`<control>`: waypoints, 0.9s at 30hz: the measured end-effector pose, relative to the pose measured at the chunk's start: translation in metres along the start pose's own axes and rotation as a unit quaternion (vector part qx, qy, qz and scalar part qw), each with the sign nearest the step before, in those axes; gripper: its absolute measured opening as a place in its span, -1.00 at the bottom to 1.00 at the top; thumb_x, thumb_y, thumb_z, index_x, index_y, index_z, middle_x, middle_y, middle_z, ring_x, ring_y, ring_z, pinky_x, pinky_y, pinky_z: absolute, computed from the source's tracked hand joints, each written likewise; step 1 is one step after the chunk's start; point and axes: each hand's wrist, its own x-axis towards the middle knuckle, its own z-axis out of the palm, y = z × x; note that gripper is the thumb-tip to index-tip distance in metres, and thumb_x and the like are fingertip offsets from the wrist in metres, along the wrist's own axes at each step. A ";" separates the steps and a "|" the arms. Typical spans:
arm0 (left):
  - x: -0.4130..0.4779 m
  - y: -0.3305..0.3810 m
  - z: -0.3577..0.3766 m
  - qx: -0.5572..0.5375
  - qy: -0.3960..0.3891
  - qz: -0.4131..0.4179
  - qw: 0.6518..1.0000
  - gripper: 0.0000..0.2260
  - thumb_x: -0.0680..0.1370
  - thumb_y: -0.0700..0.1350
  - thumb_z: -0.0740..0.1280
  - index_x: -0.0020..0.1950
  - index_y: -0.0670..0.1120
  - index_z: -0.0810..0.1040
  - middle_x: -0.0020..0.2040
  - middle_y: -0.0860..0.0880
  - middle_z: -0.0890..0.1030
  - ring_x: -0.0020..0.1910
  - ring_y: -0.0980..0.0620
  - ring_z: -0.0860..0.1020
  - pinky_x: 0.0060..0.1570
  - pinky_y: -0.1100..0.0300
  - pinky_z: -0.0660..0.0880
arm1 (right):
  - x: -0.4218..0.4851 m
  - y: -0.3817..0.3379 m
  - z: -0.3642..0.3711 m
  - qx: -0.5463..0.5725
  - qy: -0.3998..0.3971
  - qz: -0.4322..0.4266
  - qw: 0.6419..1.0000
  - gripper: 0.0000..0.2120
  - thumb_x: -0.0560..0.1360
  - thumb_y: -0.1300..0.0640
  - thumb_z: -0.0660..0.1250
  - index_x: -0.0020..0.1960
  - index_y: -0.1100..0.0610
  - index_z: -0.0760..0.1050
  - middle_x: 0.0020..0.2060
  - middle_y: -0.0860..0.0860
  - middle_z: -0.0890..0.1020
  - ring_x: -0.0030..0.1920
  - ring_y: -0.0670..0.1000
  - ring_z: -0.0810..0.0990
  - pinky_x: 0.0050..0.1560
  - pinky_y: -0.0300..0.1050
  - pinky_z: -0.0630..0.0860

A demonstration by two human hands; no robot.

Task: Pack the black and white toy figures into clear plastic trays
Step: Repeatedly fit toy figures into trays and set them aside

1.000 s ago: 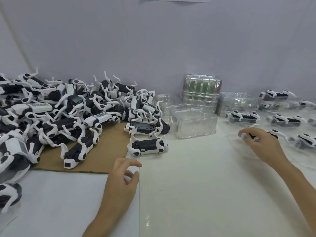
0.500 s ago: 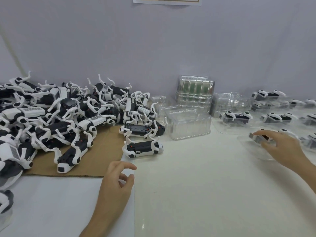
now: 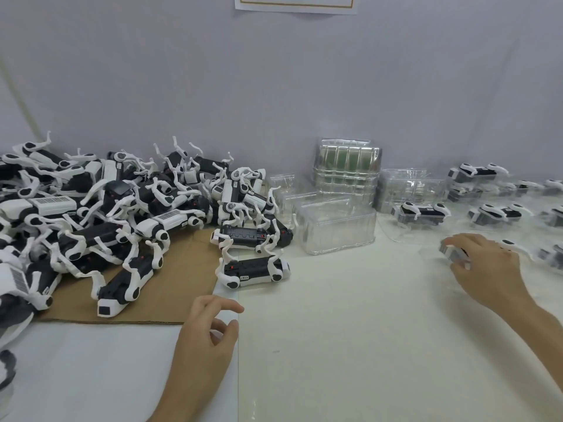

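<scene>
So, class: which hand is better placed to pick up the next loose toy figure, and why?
Left. The left hand is empty, close to the loose figure beside the cardboard; the right hand grips a packed figure far to the right.

Toy figures (image 3: 122,214): hard moulded plastic, black parts w/ a soft sheen, white legs & shells nearer matt. Sheet under the pile = brown cardboard (image 3: 170,287), matt, slightly rough. Clear trays (image 3: 338,229): thin transparent plastic, v. glossy, glare on ribs & corners; tray stack (image 3: 347,166) at the back same stuff, greenish tint. Table top (image 3: 350,330) smooth, off-white, faint shine; white sheet (image 3: 91,376) on its left side flat matt. Wall (image 3: 304,86) matt pale grey, paper notice (image 3: 295,3) matt
</scene>
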 end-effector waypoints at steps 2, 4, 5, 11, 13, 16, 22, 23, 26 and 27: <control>0.000 -0.001 0.001 0.003 -0.001 0.006 1.000 -0.69 0.50 -0.39 0.36 -0.13 0.05 0.62 0.00 0.22 0.50 -0.20 0.11 0.55 -0.24 0.42 0.41 | 0.001 -0.017 0.004 -0.024 0.014 -0.010 1.000 -0.48 0.33 0.47 0.32 0.22 0.12 0.58 0.23 0.11 0.58 0.22 0.22 0.50 0.26 0.12 0.22; 0.000 -0.002 0.002 0.012 -0.003 0.017 1.000 -0.69 0.50 -0.38 0.36 -0.13 0.06 0.62 -0.01 0.27 0.49 -0.20 0.12 0.56 -0.23 0.40 0.41 | 0.005 -0.038 0.010 -0.023 0.022 -0.043 0.999 -0.43 0.31 0.47 0.33 0.28 0.13 0.55 0.26 0.12 0.56 0.23 0.22 0.50 0.27 0.14 0.25; 0.000 -0.003 0.002 0.022 -0.004 0.023 0.999 -0.69 0.50 -0.37 0.37 -0.13 0.07 0.61 -0.01 0.27 0.50 -0.20 0.12 0.56 -0.24 0.37 0.41 | 0.009 -0.050 0.014 -0.006 0.016 -0.065 0.998 -0.44 0.33 0.44 0.35 0.30 0.13 0.53 0.27 0.12 0.56 0.24 0.22 0.50 0.28 0.16 0.29; -0.004 0.001 0.007 0.184 -0.074 0.188 0.962 -0.73 0.44 -0.29 0.36 -0.07 0.09 0.63 -0.06 0.25 0.59 -0.18 0.23 0.53 -0.23 0.27 0.47 | 0.036 -0.111 0.059 0.071 -0.063 -0.147 0.985 -0.52 0.51 0.26 0.35 0.41 0.04 0.43 0.37 0.00 0.49 0.38 0.10 0.42 0.35 0.12 0.31; -0.004 0.003 0.009 0.254 -0.149 0.271 0.917 -0.72 0.32 -0.16 0.40 -0.01 0.09 0.66 -0.01 0.19 0.63 -0.11 0.18 0.60 -0.24 0.28 0.54 | 0.042 -0.124 0.076 0.046 -0.083 -0.156 0.983 -0.48 0.53 0.21 0.33 0.47 0.01 0.35 0.44 -0.03 0.41 0.46 0.06 0.32 0.37 0.09 0.24; 0.006 0.007 0.018 0.330 -0.235 0.295 0.865 -0.65 0.54 -0.01 0.24 0.32 0.13 0.53 0.36 0.14 0.51 0.32 0.18 0.48 0.21 0.35 0.37 | 0.045 -0.135 0.095 -0.006 -0.096 -0.153 0.983 -0.49 0.54 0.14 0.33 0.47 -0.01 0.34 0.42 -0.04 0.40 0.45 0.05 0.27 0.38 0.02 0.13; 0.047 -0.004 0.045 0.337 -0.252 0.224 0.879 -0.50 0.66 0.22 0.02 0.59 0.16 0.08 0.59 0.17 0.13 0.53 0.22 0.05 0.43 0.28 -0.10 | 0.033 -0.147 0.091 0.016 -0.053 -0.152 0.987 -0.73 0.49 0.01 0.43 0.17 -0.02 0.54 0.07 -0.07 0.57 0.17 0.06 0.49 0.23 -0.06 0.11; 0.054 -0.003 0.049 0.347 -0.238 0.216 0.881 -0.48 0.66 0.23 0.01 0.60 0.14 0.09 0.59 0.15 0.16 0.52 0.20 0.07 0.43 0.26 -0.09 | 0.028 -0.147 0.089 0.030 -0.054 -0.149 0.987 -0.74 0.49 0.01 0.43 0.16 -0.02 0.54 0.03 -0.08 0.57 0.13 0.05 0.51 0.19 -0.06 0.12; 0.070 -0.005 0.058 0.343 -0.200 0.156 0.904 -0.46 0.66 0.22 0.02 0.61 0.07 0.07 0.58 0.10 0.19 0.54 0.17 0.09 0.44 0.23 -0.06 | 0.015 -0.145 0.083 0.065 -0.054 -0.134 0.987 -0.75 0.48 0.06 0.45 0.14 -0.01 0.55 -0.05 -0.11 0.56 0.05 0.03 0.52 0.08 -0.11 0.14; 0.075 -0.005 0.059 0.322 -0.190 0.126 0.919 -0.46 0.66 0.20 0.04 0.61 0.04 0.08 0.58 0.08 0.20 0.55 0.14 0.11 0.46 0.21 -0.02 | 0.012 -0.144 0.081 0.072 -0.056 -0.132 0.987 -0.75 0.48 0.08 0.45 0.14 -0.01 0.55 -0.06 -0.11 0.56 0.05 0.02 0.52 0.07 -0.12 0.13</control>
